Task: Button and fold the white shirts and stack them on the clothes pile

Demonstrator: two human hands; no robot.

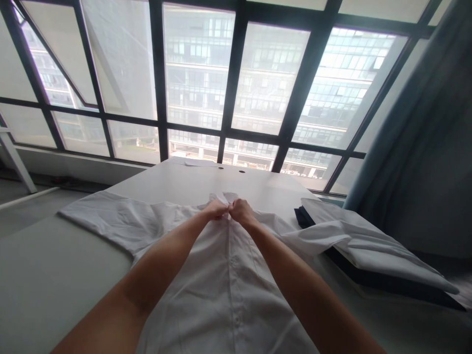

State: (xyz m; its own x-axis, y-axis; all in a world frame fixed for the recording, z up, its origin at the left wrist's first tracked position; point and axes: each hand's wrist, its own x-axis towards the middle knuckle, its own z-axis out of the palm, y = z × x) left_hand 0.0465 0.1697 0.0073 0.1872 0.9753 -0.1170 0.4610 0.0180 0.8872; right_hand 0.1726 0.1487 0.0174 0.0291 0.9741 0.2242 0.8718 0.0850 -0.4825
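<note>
A white button-up shirt (206,275) lies front side up on the white table (136,182), its sleeves spread to both sides. Just below the collar, my left hand (217,210) and my right hand (240,210) meet at the top of the button placket. Both are closed, their fingers pinching the shirt cloth from either side. The fingertips hide the exact spot they grip. Below them the placket with its small buttons runs down toward me, and a chest pocket shows beside my right forearm.
To the right lies a stack of folded white and dark garments (383,250), the shirt's sleeve reaching over to it. A blue-grey curtain (401,128) hangs behind that. Large windows (199,69) rise beyond the table, and a white metal frame (16,160) stands at the left.
</note>
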